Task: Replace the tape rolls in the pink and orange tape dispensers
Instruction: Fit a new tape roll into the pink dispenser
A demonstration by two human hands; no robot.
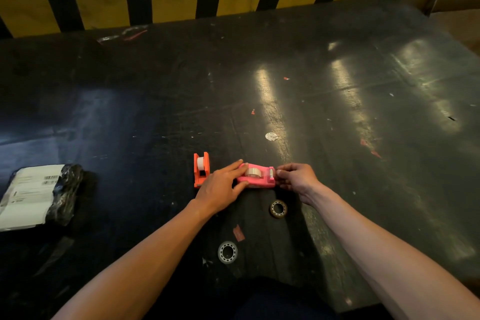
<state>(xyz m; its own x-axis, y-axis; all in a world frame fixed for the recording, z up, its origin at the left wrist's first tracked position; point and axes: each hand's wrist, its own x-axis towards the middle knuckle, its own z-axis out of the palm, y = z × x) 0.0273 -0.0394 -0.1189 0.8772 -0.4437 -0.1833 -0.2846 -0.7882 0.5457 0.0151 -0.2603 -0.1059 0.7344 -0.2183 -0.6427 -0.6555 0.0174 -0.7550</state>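
while both hands work at the middle of the dark table (pixel 337 86), the scene reads so:

pink dispenser: pink tape dispenser (pixel 257 180) lies at the centre of the table, a clear tape roll (pixel 251 172) seated in it, its cutter end pointing to 3 o'clock.

left hand: left hand (pixel 220 189) lies flat, fingers spread over the 9 o'clock end of the pink dispenser, fingertips touching the seated roll, not curled around anything.

right hand: right hand (pixel 296 179) is pinched together at the cutter end, at 3 o'clock of the dispenser; what the fingertips hold is too small to tell.

orange dispenser: orange tape dispenser (pixel 201 169) stands just beside the left hand at 10 o'clock, a white roll (pixel 200 162) in it.

loose rolls: one tape ring (pixel 278 208) lies flat at 5 o'clock of the pink dispenser; a second ring (pixel 227 252) lies nearer the body at 6 o'clock.

parcel: black wrapped parcel (pixel 41 195) with a white label lies well apart at 9 o'clock.
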